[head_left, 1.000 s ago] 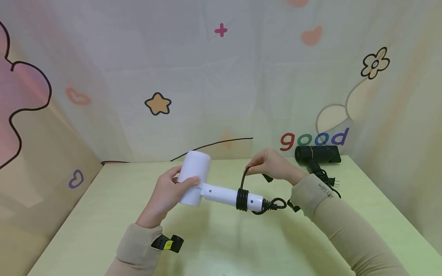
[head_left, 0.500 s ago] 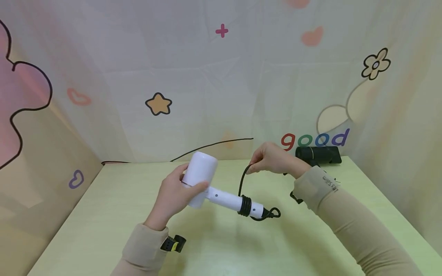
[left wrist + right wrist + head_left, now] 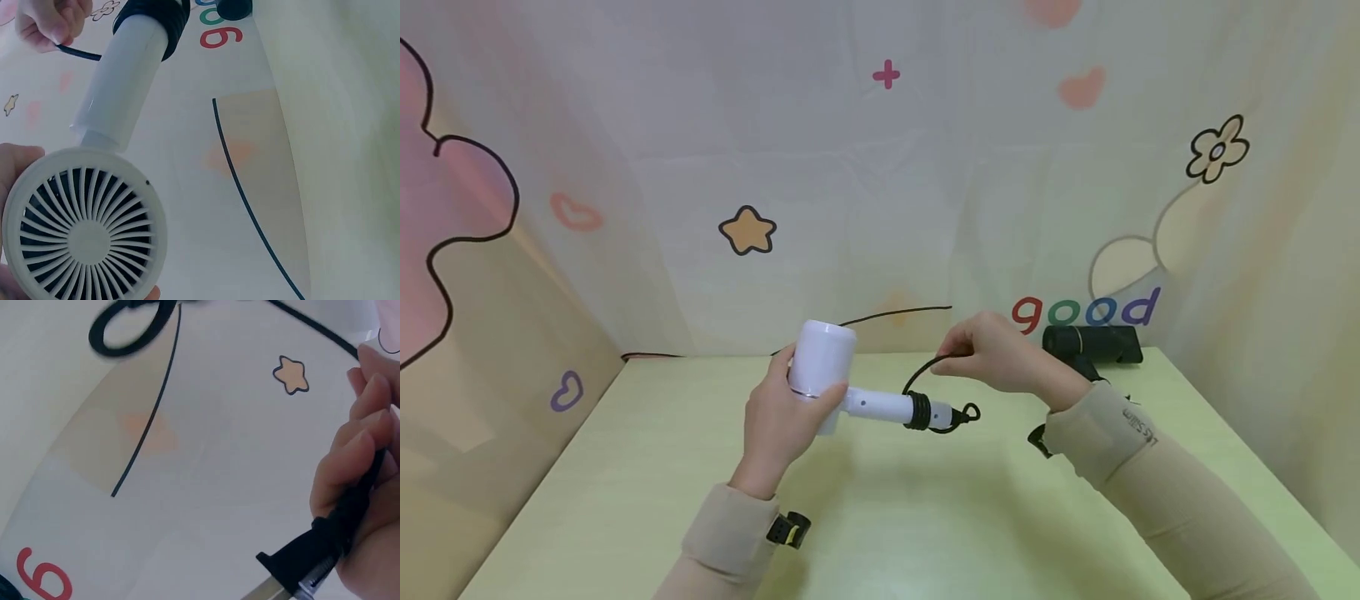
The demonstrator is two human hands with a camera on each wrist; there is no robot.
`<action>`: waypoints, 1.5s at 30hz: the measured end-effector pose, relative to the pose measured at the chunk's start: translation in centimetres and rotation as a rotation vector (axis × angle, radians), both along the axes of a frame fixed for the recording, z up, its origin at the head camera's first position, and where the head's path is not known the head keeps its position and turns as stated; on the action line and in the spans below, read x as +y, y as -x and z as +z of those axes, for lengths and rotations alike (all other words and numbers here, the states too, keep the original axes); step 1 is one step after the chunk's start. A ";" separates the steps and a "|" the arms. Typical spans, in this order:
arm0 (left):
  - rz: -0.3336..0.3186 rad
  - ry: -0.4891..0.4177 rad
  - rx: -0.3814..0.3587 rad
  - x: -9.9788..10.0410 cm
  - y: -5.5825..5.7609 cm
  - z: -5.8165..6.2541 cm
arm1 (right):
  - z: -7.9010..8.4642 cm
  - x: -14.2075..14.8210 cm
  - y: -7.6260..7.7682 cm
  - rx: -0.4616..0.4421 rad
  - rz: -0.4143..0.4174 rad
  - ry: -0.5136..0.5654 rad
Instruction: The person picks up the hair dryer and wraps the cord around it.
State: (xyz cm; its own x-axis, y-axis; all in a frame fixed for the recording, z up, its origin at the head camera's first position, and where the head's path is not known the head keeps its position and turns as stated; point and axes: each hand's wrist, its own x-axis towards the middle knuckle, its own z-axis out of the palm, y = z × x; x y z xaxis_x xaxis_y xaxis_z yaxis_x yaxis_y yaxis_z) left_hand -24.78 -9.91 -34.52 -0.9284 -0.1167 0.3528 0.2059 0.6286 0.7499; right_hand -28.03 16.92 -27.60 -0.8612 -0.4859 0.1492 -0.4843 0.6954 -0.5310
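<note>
A white hair dryer (image 3: 823, 358) is held above the table by its barrel, my left hand (image 3: 786, 417) curled round it with the thumb across the front. Its handle (image 3: 880, 406) points right, and the slotted grille (image 3: 87, 240) faces the left wrist camera. Several turns of black cord (image 3: 917, 411) wrap the handle near its end, where a small loop sticks out. My right hand (image 3: 1000, 358) pinches the cord's free stretch, which curves up from the coil. In the right wrist view the black plug (image 3: 312, 556) with its metal prongs hangs below the curled fingers.
A black hair dryer (image 3: 1093, 343) lies at the table's back right corner, its handle partly hidden behind the right forearm. The pale green table (image 3: 625, 467) meets a printed curtain (image 3: 820, 167) at the back. Curtain cloth also rises on both sides.
The white hair dryer first tilted down and shifted right, then came back up and left, its handle now nearly level. My right hand has moved slightly right, still pinching the cord.
</note>
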 end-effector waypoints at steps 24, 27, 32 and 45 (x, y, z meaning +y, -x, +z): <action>0.083 -0.144 0.065 0.9 0.2 -0.4 | -1.0 -0.6 -3.9 0.021 -0.041 0.147; 0.086 -0.149 0.081 0.9 0.3 -0.3 | -1.1 -0.7 -4.0 0.028 -0.040 0.159; 0.105 -0.156 0.130 0.8 0.4 0.1 | -1.4 -0.8 -4.2 0.031 -0.029 0.194; 0.133 -0.233 0.141 0.6 0.2 0.8 | -3.9 -0.9 -5.0 -0.152 -0.015 0.346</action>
State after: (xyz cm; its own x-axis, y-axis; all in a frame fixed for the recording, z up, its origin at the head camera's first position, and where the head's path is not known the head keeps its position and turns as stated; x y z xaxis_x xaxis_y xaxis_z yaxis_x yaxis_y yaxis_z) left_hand -25.03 -9.29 -33.76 -0.8434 -0.3272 0.4262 0.2454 0.4711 0.8473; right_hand -23.06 16.03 -31.51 -0.8929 -0.4160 0.1722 -0.3729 0.4688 -0.8007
